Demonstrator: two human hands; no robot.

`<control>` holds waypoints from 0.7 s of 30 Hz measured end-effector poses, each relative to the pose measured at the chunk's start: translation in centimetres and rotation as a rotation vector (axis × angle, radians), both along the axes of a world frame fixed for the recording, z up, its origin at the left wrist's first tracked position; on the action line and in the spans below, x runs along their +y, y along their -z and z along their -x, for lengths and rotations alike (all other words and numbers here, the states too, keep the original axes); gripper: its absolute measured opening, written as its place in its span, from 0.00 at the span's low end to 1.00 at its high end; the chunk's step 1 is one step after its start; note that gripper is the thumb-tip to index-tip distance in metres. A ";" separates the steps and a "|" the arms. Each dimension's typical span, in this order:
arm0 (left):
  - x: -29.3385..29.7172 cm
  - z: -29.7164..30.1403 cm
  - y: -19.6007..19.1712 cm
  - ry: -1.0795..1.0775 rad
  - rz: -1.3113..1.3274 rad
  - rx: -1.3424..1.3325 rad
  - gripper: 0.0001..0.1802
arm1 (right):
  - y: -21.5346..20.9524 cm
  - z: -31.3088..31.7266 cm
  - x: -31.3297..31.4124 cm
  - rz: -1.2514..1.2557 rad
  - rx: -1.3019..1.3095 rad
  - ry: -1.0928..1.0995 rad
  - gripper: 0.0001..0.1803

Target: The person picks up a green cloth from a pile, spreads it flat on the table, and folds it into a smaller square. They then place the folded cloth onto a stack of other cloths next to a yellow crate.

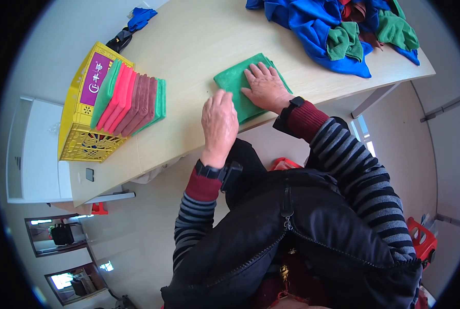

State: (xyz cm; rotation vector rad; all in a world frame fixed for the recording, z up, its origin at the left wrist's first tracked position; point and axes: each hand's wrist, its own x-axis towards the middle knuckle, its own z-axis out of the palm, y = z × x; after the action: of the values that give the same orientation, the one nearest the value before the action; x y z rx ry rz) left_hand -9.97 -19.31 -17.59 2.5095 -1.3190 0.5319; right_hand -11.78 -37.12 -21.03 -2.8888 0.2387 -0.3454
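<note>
A pale wooden table (183, 46) spans the upper half of the frame. Below it, at bottom centre, is the wearer's black jacket (255, 211), with grey-and-black striped sleeves (361, 159) running up toward the tabletop. A loose heap (309, 23) of blue, green and dark red cloths lies at upper right. At left stands a yellow basket (74, 110) with cut-out patterns; at its right side is a row of folded cloths (132, 100), green at both ends, with pink and brownish red between. The green cloth (237, 85) being handled lies folded at upper centre, near the table's front edge. The right hand (267, 88) rests flat on it, fingers spread, grasping nothing. The left hand (219, 121) is at its left edge, fingers curled and tips blurred; whether it pinches the fabric cannot be told. A small grey object (90, 174) lies at lower left on the table.
</note>
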 end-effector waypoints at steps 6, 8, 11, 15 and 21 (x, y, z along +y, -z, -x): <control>-2.5 -4.1 5.7 -0.127 0.041 0.074 0.27 | 0.8 -1.4 1.0 -0.011 -0.022 -0.104 0.32; -2.4 -4.0 6.1 -0.144 0.002 0.136 0.30 | 1.6 -1.3 0.4 0.013 -0.069 -0.120 0.32; -2.4 -3.7 6.0 -0.162 -0.033 0.194 0.32 | 2.5 -1.3 -0.7 0.025 -0.098 -0.104 0.32; -2.3 -3.5 5.7 -0.183 -0.063 0.233 0.35 | 2.3 -1.2 -1.7 0.025 -0.106 -0.014 0.33; -1.7 -3.3 5.3 -0.191 -0.029 0.228 0.36 | 1.0 0.2 -3.9 -0.114 -0.012 0.126 0.34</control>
State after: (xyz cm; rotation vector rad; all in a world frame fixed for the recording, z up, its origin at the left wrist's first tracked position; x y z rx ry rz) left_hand -6.70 -20.99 -22.93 2.6422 -1.0193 0.2542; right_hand -11.98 -41.01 -21.99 -2.7657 0.4258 -0.3590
